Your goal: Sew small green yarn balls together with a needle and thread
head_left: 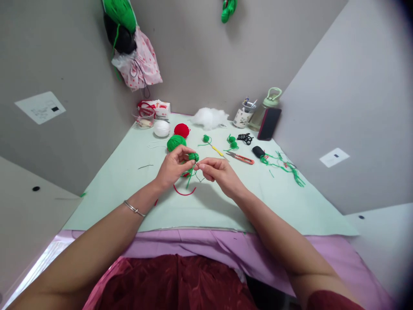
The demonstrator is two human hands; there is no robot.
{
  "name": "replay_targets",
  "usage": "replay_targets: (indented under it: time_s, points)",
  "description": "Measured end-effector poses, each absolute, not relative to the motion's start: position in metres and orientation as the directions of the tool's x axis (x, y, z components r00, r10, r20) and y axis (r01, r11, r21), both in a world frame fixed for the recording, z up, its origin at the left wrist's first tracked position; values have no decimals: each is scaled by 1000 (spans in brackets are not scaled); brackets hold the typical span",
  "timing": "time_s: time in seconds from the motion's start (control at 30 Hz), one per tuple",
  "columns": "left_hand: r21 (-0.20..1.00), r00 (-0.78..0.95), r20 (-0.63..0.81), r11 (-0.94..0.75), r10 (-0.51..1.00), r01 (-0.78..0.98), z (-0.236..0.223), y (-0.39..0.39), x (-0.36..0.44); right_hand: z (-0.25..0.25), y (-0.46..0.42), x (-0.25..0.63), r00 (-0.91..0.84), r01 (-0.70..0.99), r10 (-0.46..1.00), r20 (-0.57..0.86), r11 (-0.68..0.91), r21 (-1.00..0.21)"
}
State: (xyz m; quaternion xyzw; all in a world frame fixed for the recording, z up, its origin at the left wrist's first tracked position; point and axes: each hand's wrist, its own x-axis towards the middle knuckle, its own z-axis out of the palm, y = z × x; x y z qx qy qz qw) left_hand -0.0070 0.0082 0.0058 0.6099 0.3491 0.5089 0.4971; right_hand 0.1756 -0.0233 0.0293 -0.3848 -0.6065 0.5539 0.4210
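Above the middle of the table, my left hand (176,165) is closed around a small green crocheted piece (193,157) with some red on its underside. Loose green yarn ends hang below it. My right hand (217,170) meets it from the right, thumb and forefinger pinched together at the piece's edge. A thin dark thread (200,178) droops beneath those fingertips. Whether a needle is in the pinch is too small to tell. Just behind my left hand sits a green yarn ball (176,142). A cut length of red yarn (185,194) curves on the table in front.
Behind lie a red yarn ball (182,130), a white yarn ball (161,128) and white stuffing (210,118). To the right are a yellow-handled crochet hook (217,150), orange thread snips (243,159), a black claw clip (245,138) and green yarn scraps (295,174). A phone (269,124) leans against a bottle (256,117).
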Motion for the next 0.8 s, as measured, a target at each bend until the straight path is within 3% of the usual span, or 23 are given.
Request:
replay_targets:
  time_s: [0.17,0.27,0.37,0.57,0.67,0.8]
  points:
    - [974,263,211,-179,941,-141,1,12,-9,34,-23,183,-362,188,914,186,267,-945]
    - [970,272,112,-45,956,-239,3,13,-10,39,-19,194,-171,332,923,345,384,-862]
    - [952,293,58,36,954,-305,7,13,-11,43,-13,206,-2,389,917,399,368,-844]
    - [939,323,26,87,946,-333,10,12,-12,39,-14,208,-215,293,926,311,365,-884]
    - [941,321,28,83,947,-327,9,12,-11,37,-22,198,-233,301,932,279,342,-890]
    - [941,312,28,80,950,-328,8,12,-10,38,-29,189,-180,450,885,430,463,-763]
